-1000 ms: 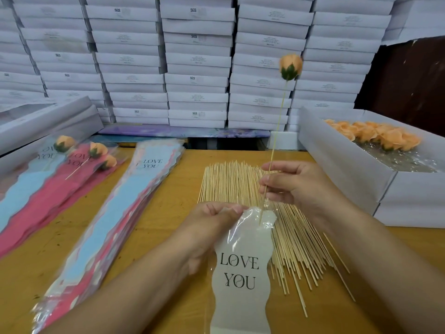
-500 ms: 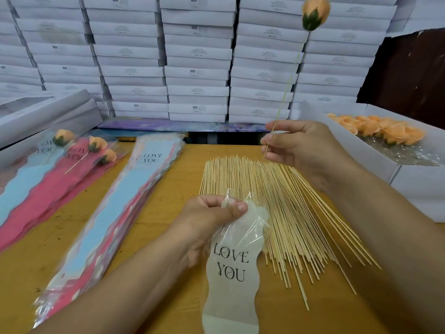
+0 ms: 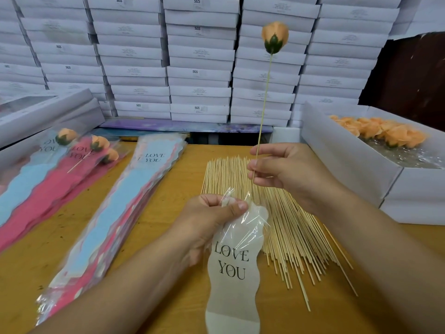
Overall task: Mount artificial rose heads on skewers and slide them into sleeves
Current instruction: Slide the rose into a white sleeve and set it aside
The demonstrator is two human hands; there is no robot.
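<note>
- While the right hand [image 3: 286,174] pinched a skewer [image 3: 263,102] near its lower end, the peach rose head [image 3: 275,36] stood mounted on its top, high in front of the stacked white boxes [image 3: 199,56].
- The skewer's lower tip sat at the open mouth of a white sleeve [image 3: 234,266] printed "LOVE YOU"; whether it was already inside could not be told.
- The left hand [image 3: 212,213] gripped that sleeve's clear plastic top edge between thumb and curled fingers, the sleeve lying on the wooden table [image 3: 168,184].
- A loose pile of bare skewers [image 3: 289,227] lay fanned on the table under and beside both hands.
- An open white box [image 3: 342,165] at the right held a cluster of peach rose heads [image 3: 382,132] on clear film.
- A stack of empty sleeves [image 3: 134,198], blue on top, lay left of centre.
- Further left, three finished roses [image 3: 96,143] lay in blue and pink sleeves.
</note>
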